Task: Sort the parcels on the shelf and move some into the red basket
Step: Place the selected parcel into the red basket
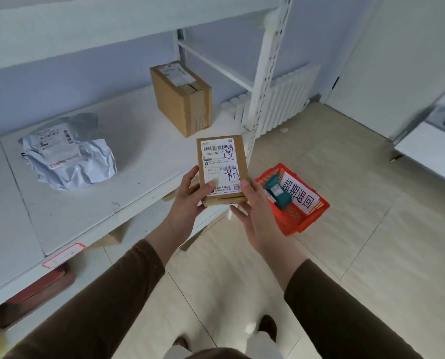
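A person's left hand and right hand curl round a small labelled box held just left of the red basket, which already holds a teal parcel, while a grey bag and a larger box wait on the shelf beyond.

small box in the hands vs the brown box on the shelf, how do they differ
The small box is held off the shelf by the left hand and right hand; the brown box stands on the white shelf. The small box looks flatter, the brown box bulkier. Black handwriting marks the small box's label; none shows on the brown box's. Both are cardboard with printed labels.
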`<act>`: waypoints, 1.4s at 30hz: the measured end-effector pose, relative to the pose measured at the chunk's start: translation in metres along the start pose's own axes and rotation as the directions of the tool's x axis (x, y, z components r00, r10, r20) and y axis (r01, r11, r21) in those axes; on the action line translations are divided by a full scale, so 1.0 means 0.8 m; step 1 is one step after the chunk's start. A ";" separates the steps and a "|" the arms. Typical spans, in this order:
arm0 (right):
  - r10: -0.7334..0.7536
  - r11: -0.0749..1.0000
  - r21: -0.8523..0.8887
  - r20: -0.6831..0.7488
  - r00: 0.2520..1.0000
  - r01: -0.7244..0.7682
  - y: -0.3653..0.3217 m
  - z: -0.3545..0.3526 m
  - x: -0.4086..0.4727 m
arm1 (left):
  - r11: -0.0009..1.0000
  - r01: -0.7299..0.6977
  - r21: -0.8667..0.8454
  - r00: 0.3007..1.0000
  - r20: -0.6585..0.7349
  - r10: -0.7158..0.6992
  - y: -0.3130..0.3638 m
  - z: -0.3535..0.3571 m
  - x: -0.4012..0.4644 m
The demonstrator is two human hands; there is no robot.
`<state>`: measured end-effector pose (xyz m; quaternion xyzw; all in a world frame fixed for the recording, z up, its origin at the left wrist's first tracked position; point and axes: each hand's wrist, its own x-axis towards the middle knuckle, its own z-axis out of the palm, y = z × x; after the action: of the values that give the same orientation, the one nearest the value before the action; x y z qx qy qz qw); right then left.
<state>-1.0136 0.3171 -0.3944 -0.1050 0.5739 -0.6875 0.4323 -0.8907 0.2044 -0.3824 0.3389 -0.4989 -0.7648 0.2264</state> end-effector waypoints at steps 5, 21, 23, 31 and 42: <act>0.025 0.999 0.026 -0.055 0.998 -0.023 -0.034 -0.115 0.032 | 0.999 -0.013 0.048 0.999 0.053 0.011 -0.030 0.109 0.047; 0.183 0.983 0.049 -0.110 0.977 -0.178 -0.102 -0.419 0.160 | 0.981 0.194 -0.010 0.979 -0.067 -0.194 -0.160 0.385 0.195; 0.199 0.980 0.032 -0.133 0.971 -0.196 -0.112 -0.440 0.185 | 0.979 0.203 -0.009 0.978 -0.056 -0.203 -0.167 0.404 0.224; 0.232 0.972 0.011 -0.192 0.953 -0.234 -0.166 -0.521 0.287 | 0.967 0.255 -0.014 0.966 -0.032 -0.255 -0.182 0.493 0.337; 0.370 0.926 -0.066 -0.041 0.928 -0.372 -0.190 -0.633 0.424 | 0.950 0.288 -0.116 0.930 -0.203 -0.307 -0.244 0.583 0.447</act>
<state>-1.6152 0.4230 -0.5416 -0.0005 0.6138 -0.5735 0.5426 -1.4787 0.3219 -0.5387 0.4827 -0.3809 -0.7689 0.1754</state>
